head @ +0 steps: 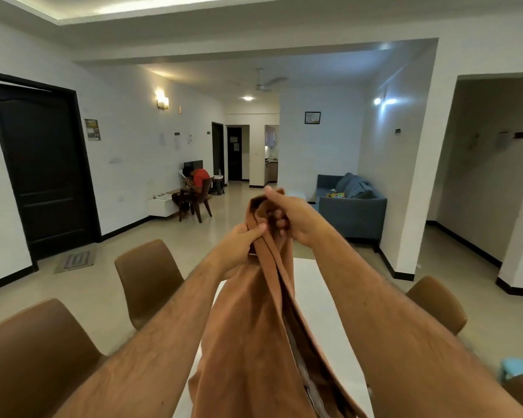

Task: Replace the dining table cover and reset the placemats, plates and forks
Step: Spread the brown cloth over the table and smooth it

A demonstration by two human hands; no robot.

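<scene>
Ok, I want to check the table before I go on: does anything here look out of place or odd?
Nothing looks damaged or spilled. The brown cloth is bunched and lifted off the white table, gripped at its top by the left hand and right hand, so it hangs in folds instead of lying flat. No placemats, plates or forks show.

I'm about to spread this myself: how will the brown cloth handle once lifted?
Likely floppy: the brown cloth hangs in loose folds from the left hand and right hand. Probably light, since fingers alone hold it bunched above the white table.
</scene>
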